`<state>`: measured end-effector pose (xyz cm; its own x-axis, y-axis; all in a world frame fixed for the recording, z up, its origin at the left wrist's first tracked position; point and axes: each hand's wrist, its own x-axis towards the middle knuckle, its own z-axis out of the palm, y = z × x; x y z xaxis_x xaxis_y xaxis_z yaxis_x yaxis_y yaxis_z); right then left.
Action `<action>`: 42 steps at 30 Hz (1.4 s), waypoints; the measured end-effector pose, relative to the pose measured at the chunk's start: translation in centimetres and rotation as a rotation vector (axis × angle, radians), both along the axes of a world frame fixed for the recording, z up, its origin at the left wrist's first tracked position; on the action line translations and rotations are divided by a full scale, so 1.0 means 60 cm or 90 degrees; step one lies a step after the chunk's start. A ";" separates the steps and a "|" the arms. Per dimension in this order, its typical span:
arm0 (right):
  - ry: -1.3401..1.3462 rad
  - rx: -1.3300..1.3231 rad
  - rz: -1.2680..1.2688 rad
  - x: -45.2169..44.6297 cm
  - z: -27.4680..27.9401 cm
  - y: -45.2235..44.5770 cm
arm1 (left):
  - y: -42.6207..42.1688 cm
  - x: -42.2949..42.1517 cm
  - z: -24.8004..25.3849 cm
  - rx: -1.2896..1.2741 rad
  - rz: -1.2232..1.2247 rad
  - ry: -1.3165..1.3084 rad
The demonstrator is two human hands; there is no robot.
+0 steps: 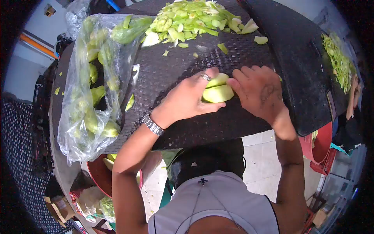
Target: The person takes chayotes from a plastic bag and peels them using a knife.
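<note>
A peeled pale green chayote is held over the dark woven mat. A dark line crosses it, parting an upper and a lower piece. My left hand, with a ring and a metal watch, wraps around its left side, thumb below and fingers above. My right hand is closed at the chayote's right side, its thumb close to the split. Whatever its curled fingers grip is hidden from view.
Green peelings are heaped at the mat's back. A clear plastic bag of unpeeled green chayotes lies left. To the right is a black board, with more shreds beyond. Red tubs stand below the table edge on both sides.
</note>
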<state>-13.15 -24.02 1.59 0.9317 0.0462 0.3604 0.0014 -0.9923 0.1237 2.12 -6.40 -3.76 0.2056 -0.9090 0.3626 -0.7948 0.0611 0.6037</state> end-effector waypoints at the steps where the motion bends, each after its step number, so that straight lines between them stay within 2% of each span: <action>1: 0.005 0.034 -0.019 -0.004 -0.005 -0.007 | -0.007 -0.002 0.003 0.011 -0.004 -0.001; 3: 0.024 0.107 -0.054 -0.018 -0.026 -0.019 | -0.016 -0.006 0.006 0.071 -0.007 -0.018; 5: -0.063 0.101 0.005 -0.029 -0.084 -0.045 | -0.033 -0.006 -0.002 0.090 -0.016 -0.014; 8: -0.066 0.173 0.011 -0.036 -0.093 -0.051 | -0.042 -0.010 -0.005 0.089 -0.007 -0.118; 11: -0.053 0.212 0.014 -0.044 -0.096 -0.049 | -0.043 -0.016 0.007 0.172 0.001 -0.084; 12: -0.065 0.208 0.023 -0.042 -0.094 -0.051 | -0.045 -0.018 0.010 0.121 0.008 -0.140; 15: 0.027 0.137 -0.036 -0.055 -0.068 -0.023 | -0.032 -0.044 0.008 0.000 0.023 -0.253; 18: 0.166 0.244 -0.173 -0.057 -0.067 0.003 | -0.022 -0.065 -0.015 -0.068 0.035 -0.247; 21: 0.215 0.336 -0.241 -0.062 -0.063 0.013 | 0.010 -0.081 -0.010 -0.015 0.017 -0.191; 24: 0.014 0.381 -0.025 -0.067 -0.104 -0.016 | 0.040 -0.096 -0.014 0.002 -0.009 -0.135; 27: 0.221 0.835 -0.262 -0.074 -0.074 -0.019 | 0.062 -0.107 -0.016 0.030 0.053 -0.115; 30: 0.168 1.003 -0.224 -0.086 -0.055 -0.010 | 0.074 -0.114 -0.014 0.047 0.170 -0.064; 33: 0.002 1.034 -0.163 -0.097 -0.053 -0.004 | 0.074 -0.095 0.004 0.007 0.166 -0.072; 36: -0.144 0.992 -0.127 -0.098 -0.050 0.015 | 0.059 -0.050 0.054 0.104 -0.056 -0.102; 39: 0.057 1.128 -0.085 -0.107 -0.038 0.012 | 0.029 -0.034 0.080 0.264 -0.202 -0.111; 40: 0.097 1.113 -0.106 -0.107 -0.035 0.009 | 0.018 -0.027 0.081 0.306 -0.231 -0.107; 41: 0.056 1.008 -0.137 -0.111 -0.035 0.011 | 0.009 -0.024 0.080 0.345 -0.260 -0.104; 42: 0.018 0.900 -0.165 -0.112 -0.038 0.011 | 0.008 -0.023 0.079 0.295 -0.268 -0.144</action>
<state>-19.86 -23.37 -0.66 0.8661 -0.4965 -0.0583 -0.2093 -0.2541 -0.9443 0.77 -5.92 0.98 -0.2363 -0.9673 -0.0918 -0.8700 0.1685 0.4634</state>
